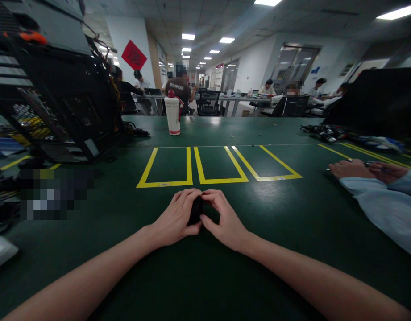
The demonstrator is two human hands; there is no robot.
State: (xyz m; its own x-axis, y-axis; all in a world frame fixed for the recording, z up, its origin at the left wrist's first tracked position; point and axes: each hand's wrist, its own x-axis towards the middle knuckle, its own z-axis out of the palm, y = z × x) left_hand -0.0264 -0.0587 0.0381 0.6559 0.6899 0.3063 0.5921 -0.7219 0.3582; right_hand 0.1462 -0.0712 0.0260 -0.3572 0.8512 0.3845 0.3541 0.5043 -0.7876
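Green table (285,223): spreads under and all around our fingers (187,196), with our forearms reaching in over it from the near side.
Computer case (68,107): well to the left of our fingers and beyond them, its dark frame exposed and wires trailing at its right side.
Yellow tape outlines (222,181): three in a row, just beyond our fingertips; the middle one sits almost straight ahead of them.
Co-worker's sleeve (386,200): pale blue, well to the right of our fingers; the co-worker's hands (352,169) are on a small thing we cannot make out.
White cup (173,116): red-topped, upright, well beyond our fingers and a little to their left.
Left hand (175,218): clamped on the black object, fingers over the far side, thumb along the near side.
Right hand (228,223): fingertips and thumb tip seem to pinch the object's right edge, a gap showing inside their curve.
Black object (195,211): between our two sets of fingers, within the left grip and touching both hands, so neither must reach. Its visible part runs longest from fingertips back towards thumbs; the left hand hides the rest, so we cannot tell its full long axis or which end points where.
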